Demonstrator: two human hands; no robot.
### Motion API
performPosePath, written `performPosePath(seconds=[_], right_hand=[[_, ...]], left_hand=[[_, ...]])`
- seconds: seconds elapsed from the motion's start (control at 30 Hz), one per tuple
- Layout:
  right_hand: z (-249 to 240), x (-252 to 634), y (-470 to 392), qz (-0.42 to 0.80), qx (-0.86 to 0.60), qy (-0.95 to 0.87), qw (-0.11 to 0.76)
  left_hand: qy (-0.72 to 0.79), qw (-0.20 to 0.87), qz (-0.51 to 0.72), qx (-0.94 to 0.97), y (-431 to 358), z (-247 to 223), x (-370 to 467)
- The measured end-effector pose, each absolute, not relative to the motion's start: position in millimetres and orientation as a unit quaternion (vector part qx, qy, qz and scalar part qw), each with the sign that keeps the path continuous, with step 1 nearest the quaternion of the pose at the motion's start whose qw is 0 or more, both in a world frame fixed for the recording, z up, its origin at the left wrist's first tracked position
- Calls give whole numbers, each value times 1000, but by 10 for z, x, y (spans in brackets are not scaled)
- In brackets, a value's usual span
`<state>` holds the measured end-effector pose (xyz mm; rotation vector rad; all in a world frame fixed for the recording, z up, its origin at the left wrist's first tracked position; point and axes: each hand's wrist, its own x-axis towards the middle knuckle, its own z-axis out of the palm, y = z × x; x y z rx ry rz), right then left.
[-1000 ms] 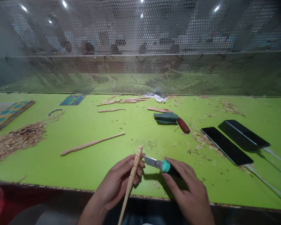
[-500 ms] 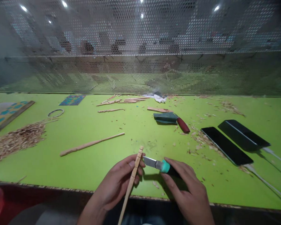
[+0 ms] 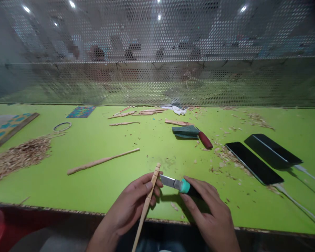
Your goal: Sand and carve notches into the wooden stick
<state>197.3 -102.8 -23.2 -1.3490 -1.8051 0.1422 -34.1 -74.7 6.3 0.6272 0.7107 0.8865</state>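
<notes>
My left hand (image 3: 132, 199) is closed round a slim carved wooden stick (image 3: 148, 202), notched near its upper end and tapering down past the table edge. In my right hand (image 3: 211, 210) is a utility knife (image 3: 185, 186) with a teal-and-black handle. Its blade points left, the tip close to the stick and my left fingertips; whether it touches the wood I cannot tell. Another carved stick (image 3: 102, 161) lies on the green table (image 3: 115, 140), ahead of my left hand.
Beyond my hands lie a red-handled tool (image 3: 205, 140) with a dark green cover and several carved sticks (image 3: 147, 112). Two phones (image 3: 254, 162) with white cables are at right. Wood shavings (image 3: 23, 154) heap at left, near a patterned board (image 3: 10, 127). A perforated metal screen (image 3: 157, 80) closes the back.
Almost nothing differs. Both hands, the stick and the knife keep nearly the same place, with only a very slight shift.
</notes>
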Motion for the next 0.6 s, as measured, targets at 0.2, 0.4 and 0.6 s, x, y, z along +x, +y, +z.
performPosePath(seconds=[0.2,0.4,0.6], right_hand=[[-226,1975,-1040,59,-539,-722,430],[-228,1970,-1033,60,-539,-720,433],[-227,1968,-1033,59,-541,-722,428]], left_hand=[[332,799,395,309,-739,64,-341],[337,801,391,305,-741,79,-337],[330,802,394,304,-745,94,-345]])
